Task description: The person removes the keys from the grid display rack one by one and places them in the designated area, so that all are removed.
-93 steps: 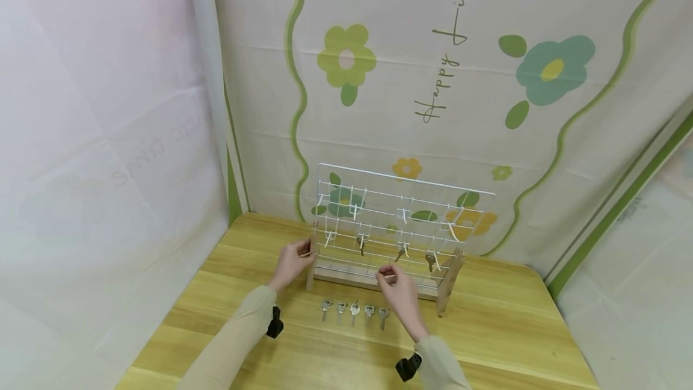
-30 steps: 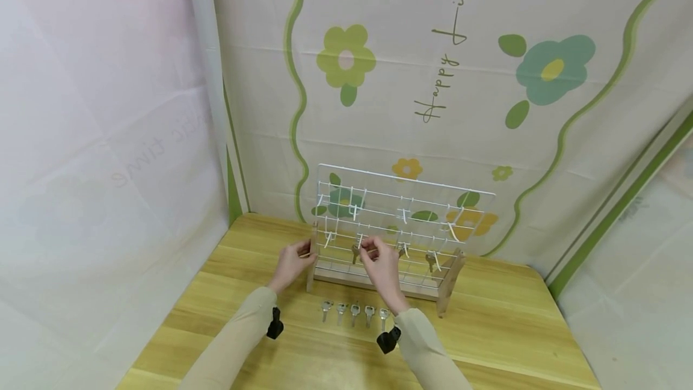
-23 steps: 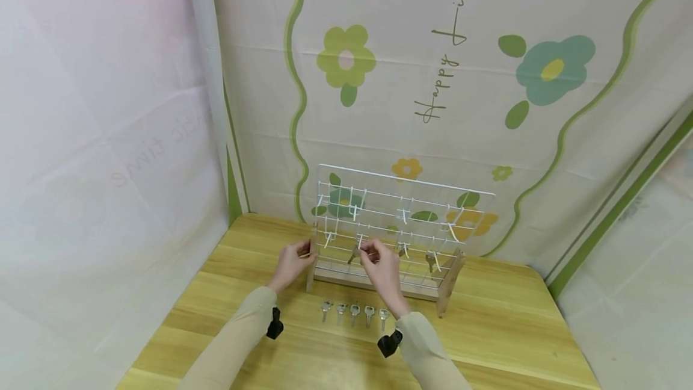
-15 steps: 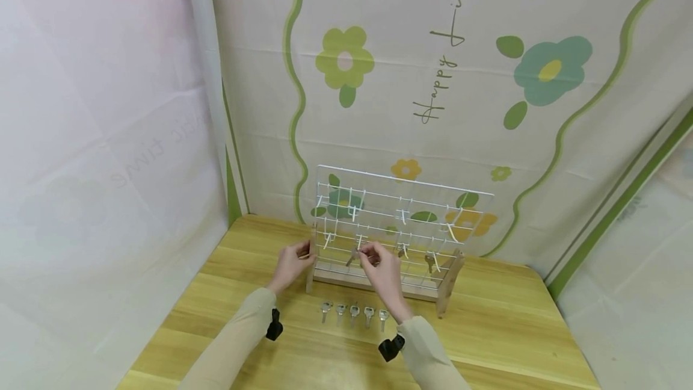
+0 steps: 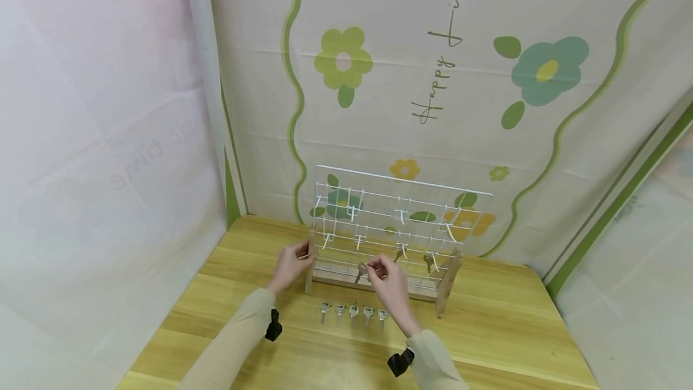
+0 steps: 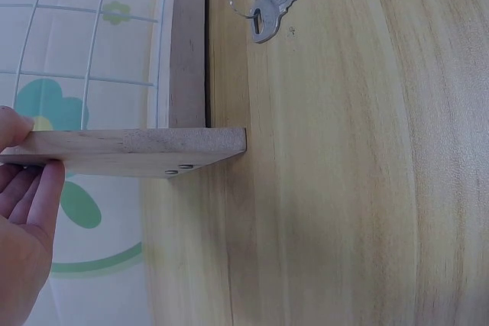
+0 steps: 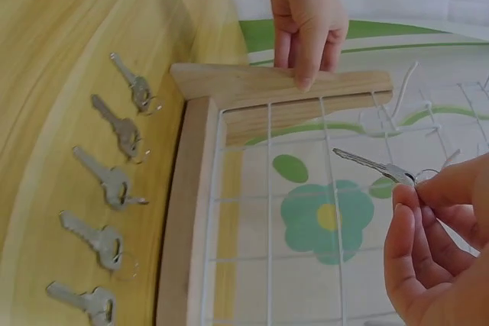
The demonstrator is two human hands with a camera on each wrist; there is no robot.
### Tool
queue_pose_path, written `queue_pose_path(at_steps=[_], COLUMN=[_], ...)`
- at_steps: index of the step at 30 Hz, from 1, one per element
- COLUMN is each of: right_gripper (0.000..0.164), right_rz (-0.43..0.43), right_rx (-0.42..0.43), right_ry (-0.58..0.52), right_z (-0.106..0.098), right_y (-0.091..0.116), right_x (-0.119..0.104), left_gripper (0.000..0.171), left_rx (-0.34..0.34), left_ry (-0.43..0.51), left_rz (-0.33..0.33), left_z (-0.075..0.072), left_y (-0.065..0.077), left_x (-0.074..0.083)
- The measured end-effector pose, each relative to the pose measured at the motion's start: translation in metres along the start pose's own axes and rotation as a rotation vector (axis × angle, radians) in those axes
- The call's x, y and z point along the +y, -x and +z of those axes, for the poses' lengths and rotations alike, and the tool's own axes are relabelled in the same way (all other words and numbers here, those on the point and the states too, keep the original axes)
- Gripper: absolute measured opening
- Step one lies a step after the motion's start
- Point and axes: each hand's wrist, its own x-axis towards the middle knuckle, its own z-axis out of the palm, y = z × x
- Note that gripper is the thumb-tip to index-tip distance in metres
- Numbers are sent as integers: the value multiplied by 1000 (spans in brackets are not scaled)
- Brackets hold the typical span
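My right hand (image 5: 392,287) pinches a silver key (image 7: 390,169) by its small ring, in front of the lower part of a white wire rack (image 5: 403,180). The key's blade points down and left in the head view. My left hand (image 5: 289,266) grips the rack's left wooden side piece (image 6: 114,143), thumb on one face and fingers on the other. Two more keys hang from lower hooks: one key (image 5: 399,254) near the middle, another key (image 5: 429,262) to the right. The second lower hook (image 5: 359,242) from the left holds nothing.
Several keys with rings lie in a row on the wooden table (image 5: 487,342) before the rack, among them a middle key (image 5: 354,313). White hooks line the upper wires, including an upper hook (image 5: 402,216). A flowered cloth (image 5: 390,107) hangs close behind.
My right hand reached the second lower hook, took the key hanging there and drew it off, down and to the right. My left hand has stayed on the side piece.
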Motion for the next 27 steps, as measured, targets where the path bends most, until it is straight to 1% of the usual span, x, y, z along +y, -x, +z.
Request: queue_pose_path(at_steps=[4, 7, 11, 15, 18, 21, 27], right_gripper=[6, 8, 6, 4, 7, 8, 6], right_rz=[37, 86, 126, 111, 91, 115, 204], right_rx=[-12, -26, -23, 3, 13, -5, -77], right_ry=[24, 41, 60, 81, 105, 117, 150], right_z=[-5, -10, -15, -21, -25, -30, -39], right_y=[10, 19, 28, 35, 39, 42, 47], right_x=[13, 25, 43, 57, 67, 77, 97], left_gripper=[39, 40, 40, 40, 40, 40, 42], left_rx=[-4, -4, -1, -2, -4, -8, -12], left_ry=[1, -4, -2, 1, -3, -5, -25], left_rz=[-13, -21, -25, -25, -21, -24, -40], left_z=[0, 0, 0, 0, 0, 0, 0], left_y=[0, 0, 0, -1, -1, -1, 0], left_x=[0, 1, 1, 0, -2, -2, 0])
